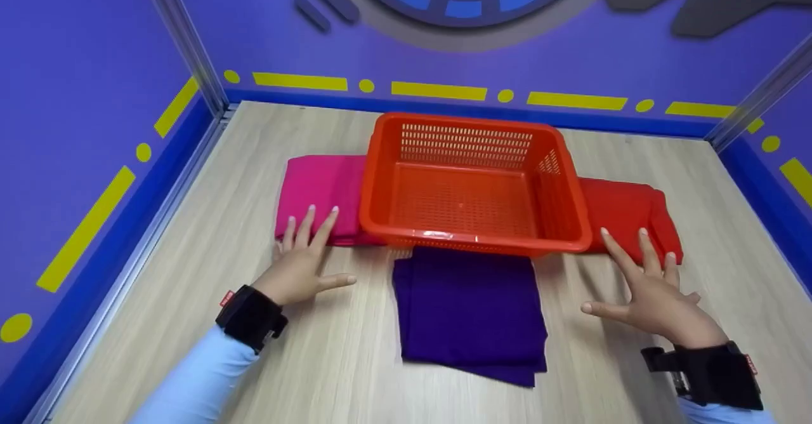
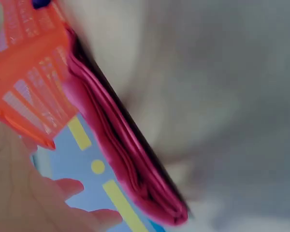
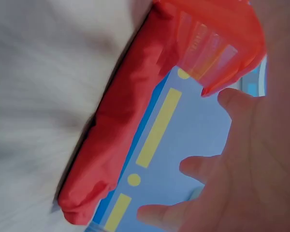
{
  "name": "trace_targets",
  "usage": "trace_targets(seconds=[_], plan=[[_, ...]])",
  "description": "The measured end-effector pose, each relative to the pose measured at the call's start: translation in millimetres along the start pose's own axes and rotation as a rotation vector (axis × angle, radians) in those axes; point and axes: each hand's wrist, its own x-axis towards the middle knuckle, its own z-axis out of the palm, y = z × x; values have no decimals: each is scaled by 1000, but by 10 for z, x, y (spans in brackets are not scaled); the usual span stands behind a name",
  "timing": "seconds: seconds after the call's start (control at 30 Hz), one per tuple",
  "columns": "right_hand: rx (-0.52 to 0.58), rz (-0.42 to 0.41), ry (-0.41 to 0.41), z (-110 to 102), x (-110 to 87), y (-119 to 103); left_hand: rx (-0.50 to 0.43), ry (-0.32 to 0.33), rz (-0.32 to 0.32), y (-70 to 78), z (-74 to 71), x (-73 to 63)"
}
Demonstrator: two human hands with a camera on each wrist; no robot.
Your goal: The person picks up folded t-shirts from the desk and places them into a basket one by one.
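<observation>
My left fingers and right fingers, spread wide and empty, hover over the pink cloth and the red cloth, which look soft and light, best pinched by the folded edges nearest my fingers.

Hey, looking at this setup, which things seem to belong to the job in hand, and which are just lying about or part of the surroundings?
Likely part of the job:
Pink folded cloth, by the left hand
Red folded cloth, by the right hand
Purple folded cloth
Orange basket

Probably just surroundings:
Wooden table
Patterned wall
Black wrist straps
</observation>
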Motion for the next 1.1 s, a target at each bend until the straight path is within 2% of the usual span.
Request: trace_targets(seconds=[0.2,0.47,0.57,0.67,0.8,0.97,1.1], plan=[[14,-18,-14,73,-29,-33,-211,-16,58,117,125,-85],[153,-120,27,260,-36,-178,-356,-66,115,323,356,-167],[219,-158,39,309,-42,-257,-463,-91,118,424,433,-158],[305,-191,34,369,-55,-338,-609,-140,91,515,500,-149],[441,-181,-27,453,-70,-439,-794,-214,6,601,560,-159],[725,-84,-148,529,-82,-550,-903,-241,-69,697,619,-172],[902,10,-167,607,-85,-626,-972,-232,-104,795,676,-184]])
